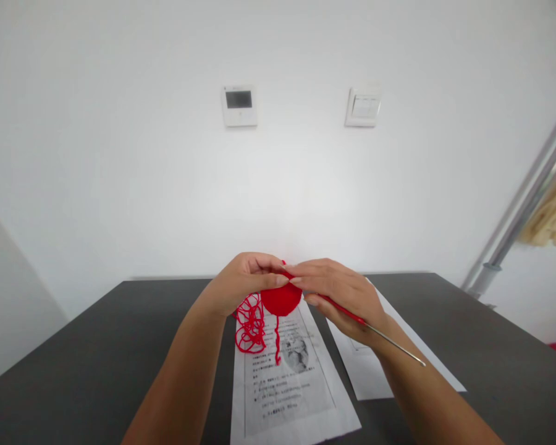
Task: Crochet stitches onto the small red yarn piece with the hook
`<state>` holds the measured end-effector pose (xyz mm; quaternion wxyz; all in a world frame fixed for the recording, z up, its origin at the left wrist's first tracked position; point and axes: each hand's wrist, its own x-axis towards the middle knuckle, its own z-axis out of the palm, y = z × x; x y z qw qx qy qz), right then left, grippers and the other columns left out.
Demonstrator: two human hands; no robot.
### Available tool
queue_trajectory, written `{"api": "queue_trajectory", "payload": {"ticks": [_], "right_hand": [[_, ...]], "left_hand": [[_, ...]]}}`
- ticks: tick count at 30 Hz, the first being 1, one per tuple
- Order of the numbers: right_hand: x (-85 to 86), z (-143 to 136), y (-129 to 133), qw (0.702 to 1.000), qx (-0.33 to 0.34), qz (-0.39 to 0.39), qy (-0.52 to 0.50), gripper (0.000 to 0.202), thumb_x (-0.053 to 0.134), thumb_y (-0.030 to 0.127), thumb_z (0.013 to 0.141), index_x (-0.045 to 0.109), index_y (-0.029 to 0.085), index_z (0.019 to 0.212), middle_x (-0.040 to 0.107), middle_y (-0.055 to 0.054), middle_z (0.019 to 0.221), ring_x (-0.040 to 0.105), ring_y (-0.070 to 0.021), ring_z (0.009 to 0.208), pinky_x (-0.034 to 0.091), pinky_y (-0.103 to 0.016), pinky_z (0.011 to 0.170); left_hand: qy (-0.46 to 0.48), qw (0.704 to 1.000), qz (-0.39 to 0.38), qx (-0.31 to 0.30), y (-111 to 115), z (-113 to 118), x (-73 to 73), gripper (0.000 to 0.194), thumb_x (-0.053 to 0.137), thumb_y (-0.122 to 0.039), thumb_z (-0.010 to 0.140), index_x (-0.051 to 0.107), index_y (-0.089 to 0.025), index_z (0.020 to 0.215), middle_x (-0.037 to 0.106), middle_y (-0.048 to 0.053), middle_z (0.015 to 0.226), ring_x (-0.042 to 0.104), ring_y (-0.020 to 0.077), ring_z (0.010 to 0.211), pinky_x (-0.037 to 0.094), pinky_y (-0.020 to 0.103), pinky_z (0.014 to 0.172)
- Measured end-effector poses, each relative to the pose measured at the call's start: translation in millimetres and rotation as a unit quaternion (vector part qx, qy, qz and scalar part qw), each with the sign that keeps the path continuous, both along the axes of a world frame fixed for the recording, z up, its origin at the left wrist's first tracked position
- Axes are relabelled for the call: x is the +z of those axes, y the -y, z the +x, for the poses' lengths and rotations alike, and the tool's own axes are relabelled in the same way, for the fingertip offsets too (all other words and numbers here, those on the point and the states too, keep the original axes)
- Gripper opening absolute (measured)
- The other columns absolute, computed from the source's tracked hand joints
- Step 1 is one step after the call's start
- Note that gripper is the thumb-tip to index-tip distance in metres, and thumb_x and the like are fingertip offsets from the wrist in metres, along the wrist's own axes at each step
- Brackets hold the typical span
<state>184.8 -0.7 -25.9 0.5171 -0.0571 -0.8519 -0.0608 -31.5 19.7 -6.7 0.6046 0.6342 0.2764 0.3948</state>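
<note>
Forearms (183, 361), then left fingers (272, 282) pinched on red crochet (282, 301)

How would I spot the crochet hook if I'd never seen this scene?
Start with the dark table, then find the person's right hand above it. Tucked in that hand is the slim crochet hook, part red and part bare metal, slanting down across the wrist. Unlike the tangled red yarn and round red piece nearby, it is straight, with a metal end.

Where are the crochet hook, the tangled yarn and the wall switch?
Crochet hook (354, 316): head view, red handle.
Tangled yarn (250, 325): head view, middle of the tangle.
Wall switch (365, 106): head view, button panel.
</note>
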Motion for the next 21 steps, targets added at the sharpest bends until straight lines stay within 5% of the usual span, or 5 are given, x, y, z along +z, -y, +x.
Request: {"api": "queue_trajectory", "payload": {"ticks": [5,8,14,21], "right_hand": [[-5.6,2.2,1.0,0.987,0.022,-0.14,-0.07,0.028,0.06,0.014,0.097,0.072,0.027,0.118,0.078,-0.007,0.117,0.074,-0.0199,0.107,0.062,-0.038,0.091],[-7.0,0.4,0.6,0.977,0.058,-0.174,-0.104,0.029,0.059,0.016,0.097,0.074,0.032,0.116,0.079,-0.004,0.116,0.074,-0.0208,0.106,0.062,-0.041,0.09],[-3.7,-2.1,-0.7,0.991,0.026,-0.102,-0.08,0.025,0.06,0.02,0.098,0.074,0.03,0.117,0.08,-0.004,0.115,0.072,-0.0198,0.101,0.061,-0.039,0.088],[2.0,1.3,1.0,0.999,-0.01,0.043,-0.012,0.029,0.058,0.014,0.099,0.065,0.021,0.126,0.081,-0.01,0.11,0.075,-0.0189,0.1,0.062,-0.038,0.085]], "left_hand": [[-0.065,0.98,0.147,0.115,3.1,-0.8,4.9,0.024,0.078,-0.039,0.08,0.079,-0.015,0.081,0.074,0.005,0.088,0.064,0.0171,0.082,0.048,0.026,0.074],[0.011,0.989,0.095,0.109,5.8,5.7,2.7,0.033,0.083,-0.041,0.074,0.08,-0.017,0.096,0.073,0.004,0.086,0.065,0.0164,0.078,0.049,0.027,0.072],[0.098,0.993,0.021,0.058,13.2,17.2,-1.0,0.055,0.091,-0.02,0.062,0.075,-0.018,0.114,0.071,0.0,0.078,0.066,0.0133,0.073,0.05,0.025,0.072],[0.069,0.997,0.014,0.027,13.9,12.2,-1.8,0.054,0.089,-0.02,0.066,0.074,-0.017,0.118,0.072,0.001,0.077,0.066,0.0114,0.068,0.05,0.022,0.066]]}}
